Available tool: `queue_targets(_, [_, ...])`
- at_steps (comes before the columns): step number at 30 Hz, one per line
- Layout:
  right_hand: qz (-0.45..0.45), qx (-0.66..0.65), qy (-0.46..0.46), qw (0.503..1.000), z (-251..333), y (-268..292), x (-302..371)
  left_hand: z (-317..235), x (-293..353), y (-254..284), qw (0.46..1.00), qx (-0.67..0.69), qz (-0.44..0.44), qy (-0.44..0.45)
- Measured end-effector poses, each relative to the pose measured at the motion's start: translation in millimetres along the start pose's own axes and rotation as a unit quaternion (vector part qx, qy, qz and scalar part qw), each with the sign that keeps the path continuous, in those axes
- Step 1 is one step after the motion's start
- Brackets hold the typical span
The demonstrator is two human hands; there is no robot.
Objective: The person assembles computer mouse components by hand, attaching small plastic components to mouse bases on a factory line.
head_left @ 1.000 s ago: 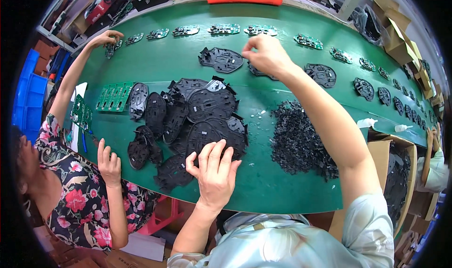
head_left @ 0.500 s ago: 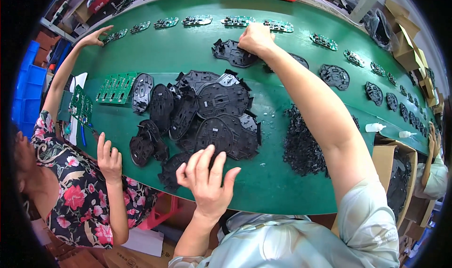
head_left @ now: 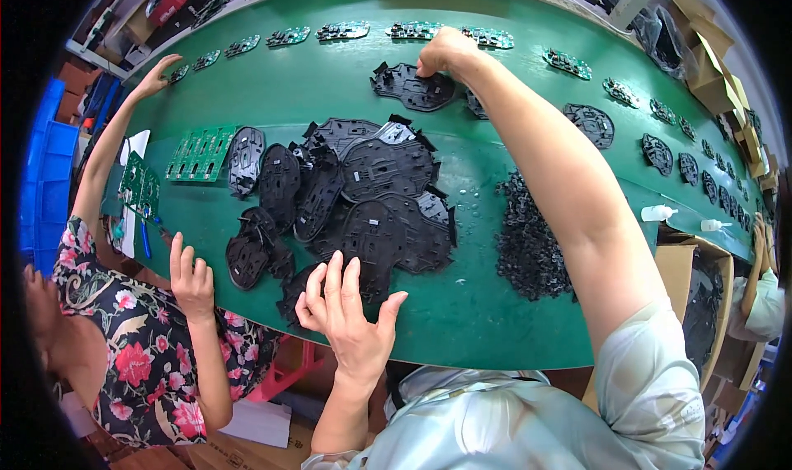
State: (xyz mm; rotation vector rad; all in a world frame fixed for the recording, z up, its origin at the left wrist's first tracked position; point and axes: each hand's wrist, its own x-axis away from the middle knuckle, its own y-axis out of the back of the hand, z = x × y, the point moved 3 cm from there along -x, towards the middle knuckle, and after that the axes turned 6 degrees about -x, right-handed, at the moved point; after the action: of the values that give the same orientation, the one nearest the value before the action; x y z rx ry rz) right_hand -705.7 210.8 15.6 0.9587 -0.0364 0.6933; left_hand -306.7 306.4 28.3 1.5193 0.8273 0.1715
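Over the near edge of a heap of black plastic shells (head_left: 388, 169), my left hand (head_left: 351, 317) is open with its fingers spread, holding nothing. My right arm stretches to the far side of the green table. There my right hand (head_left: 445, 53) is closed at the upper edge of a single black shell (head_left: 412, 88), its thumb against it; the other fingertips are hidden. Just beyond this hand lie green circuit boards (head_left: 488, 37) in a row. Another shell is partly covered by my right forearm.
Small black parts (head_left: 532, 243) form a pile by my right arm. More shells (head_left: 657, 154) line the right side, near a white bottle (head_left: 658, 213) and a carton (head_left: 676, 284). At left, a co-worker in a floral top (head_left: 132, 358) reaches to a board; green panels (head_left: 200, 152) lie nearby.
My right hand has shifted slightly away from me, uncovering more of the shell. My left hand has drawn a little left. The co-worker's far hand has moved left along the board row.
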Motion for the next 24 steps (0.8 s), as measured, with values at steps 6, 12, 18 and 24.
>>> queue_targets(6, [-0.046, -0.023, -0.013, 0.999, -2, -4, 17, 2, 0, -2, 1.000, 0.005, -0.016, 0.001])
queue_targets(12, [-0.044, -0.050, -0.027, 0.997, -5, 4, 24, 7, -4, -5, 1.000, 0.012, 0.005, 0.005])
queue_targets(18, [-0.044, -0.144, 0.036, 0.988, -12, 22, 33, 9, -11, -4, 0.998, 0.058, 0.012, 0.015])
queue_targets(24, [-0.015, -0.168, 0.150, 0.974, -28, 55, 85, 10, -15, 3, 0.991, 0.127, -0.042, 0.016])
